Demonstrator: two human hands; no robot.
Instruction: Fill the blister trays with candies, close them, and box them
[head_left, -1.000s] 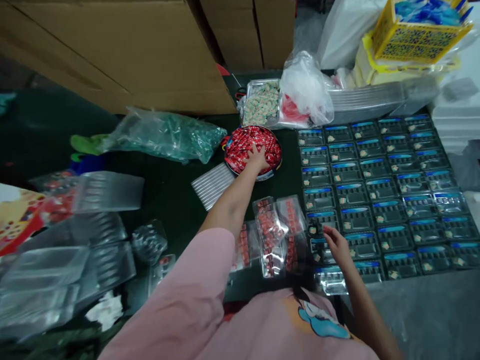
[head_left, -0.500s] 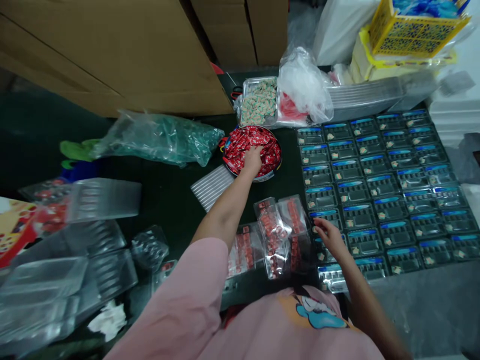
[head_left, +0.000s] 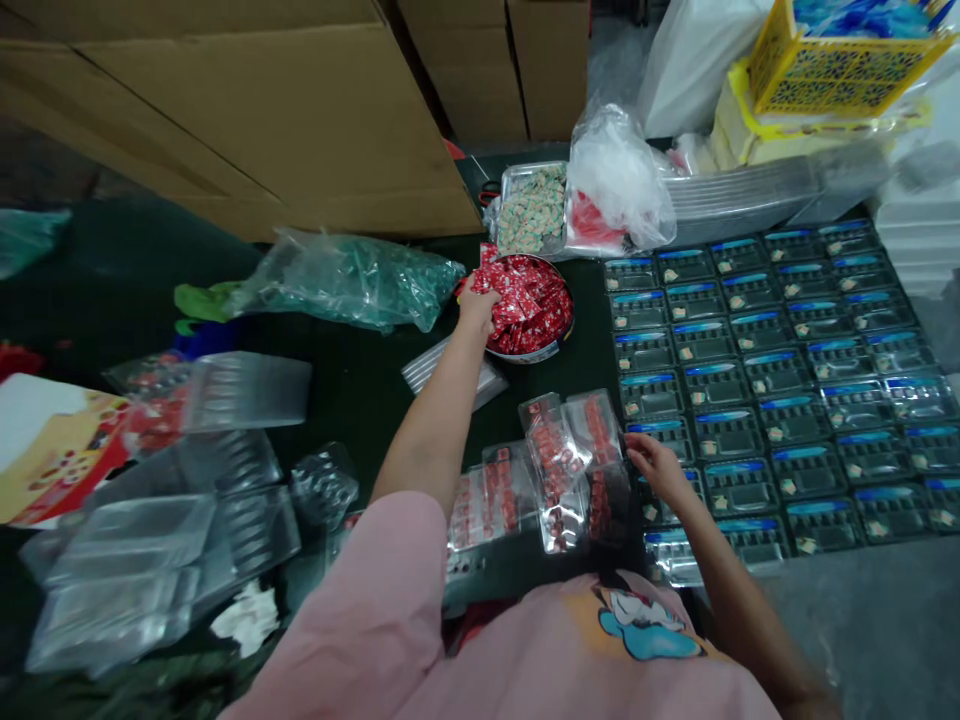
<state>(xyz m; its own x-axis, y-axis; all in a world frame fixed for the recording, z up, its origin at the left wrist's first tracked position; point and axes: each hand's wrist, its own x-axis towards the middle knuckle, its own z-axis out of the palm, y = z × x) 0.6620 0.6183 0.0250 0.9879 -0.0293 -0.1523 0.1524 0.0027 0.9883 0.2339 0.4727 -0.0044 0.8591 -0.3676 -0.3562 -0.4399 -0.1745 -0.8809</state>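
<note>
A round tub (head_left: 536,355) is heaped with small shiny red printed packets (head_left: 536,310). My left hand (head_left: 478,308) is at the tub's left rim, fingers closed on some of the red packets. Nearest my right hand (head_left: 654,462) are the rows of clear plastic trays (head_left: 724,435), each with a blue strip along its top. That hand hovers over their left edge, fingers slightly apart with nothing visible in them. Just left of it lie clear blister packs of small red pieces (head_left: 555,465), some overlapping.
A ridged clear plastic sheet (head_left: 442,375) lies below the tub. Behind stand a tray of pale green pieces (head_left: 532,210) and a white plastic bag (head_left: 619,180). Empty clear trays (head_left: 135,560) pile up on the left. A cardboard box (head_left: 300,120) borders the back, beside a green-filled bag (head_left: 352,280).
My left hand has moved from the middle of the tub to its left rim, with red packets in its fingers. My right hand has stayed nearly in place. The view has shifted slightly.
</note>
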